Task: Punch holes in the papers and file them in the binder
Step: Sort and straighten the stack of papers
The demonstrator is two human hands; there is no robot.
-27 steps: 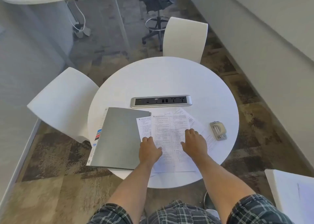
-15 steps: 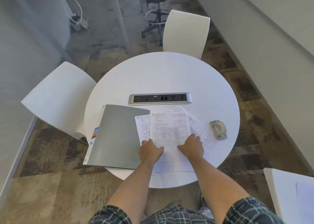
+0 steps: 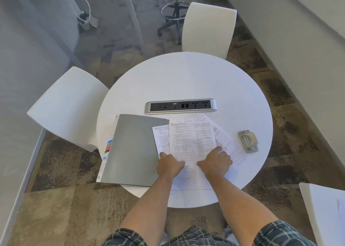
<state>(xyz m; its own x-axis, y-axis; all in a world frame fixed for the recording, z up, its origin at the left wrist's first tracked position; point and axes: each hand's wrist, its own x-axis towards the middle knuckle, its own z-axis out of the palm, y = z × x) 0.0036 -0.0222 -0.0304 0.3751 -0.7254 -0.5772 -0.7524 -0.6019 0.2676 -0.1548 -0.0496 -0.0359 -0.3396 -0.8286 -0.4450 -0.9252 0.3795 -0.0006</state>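
A fanned stack of printed papers [image 3: 192, 141] lies on the round white table [image 3: 186, 77], overlapping the right edge of a closed grey binder [image 3: 132, 148]. My left hand [image 3: 169, 165] presses palm-down on the stack's left part with its fingers bent. My right hand [image 3: 214, 161] presses on the right part, fingers spread over the sheets. A small beige and metal hole punch [image 3: 248, 140] sits on the table to the right of the papers, apart from both hands.
A silver power-socket strip [image 3: 180, 106] is set into the table behind the papers. White chairs stand at the left [image 3: 69, 107] and far side [image 3: 208, 29]. Another white surface [image 3: 324, 212] is at the lower right. The binder overhangs the table's near-left edge.
Both hands have slid a little toward me on the papers, the right one more. The binder and the punch have not moved.
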